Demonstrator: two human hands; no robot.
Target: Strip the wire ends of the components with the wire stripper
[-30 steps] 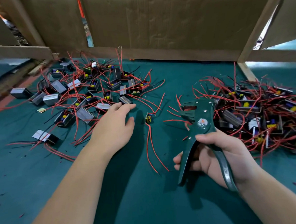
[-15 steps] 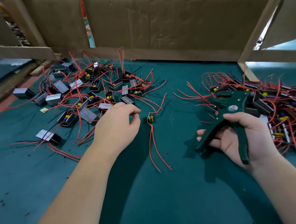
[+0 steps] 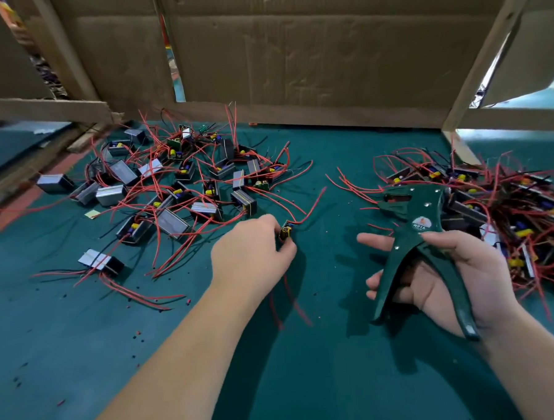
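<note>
While pinching 1 component in left hand, gripping wire stripper in right hand; stripping pending; upper-left pile, right pile: status unclear.

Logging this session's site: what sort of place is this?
Probably a makeshift electronics assembly bench: piles of red-wired components on a green table, a wire stripper in the right hand, cardboard walls behind.

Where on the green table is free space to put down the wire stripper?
The green table is bare between the left forearm and the right forearm. The lane between the left pile and the right pile is mostly free, beyond the left hand. Both piles are crowded.
</note>
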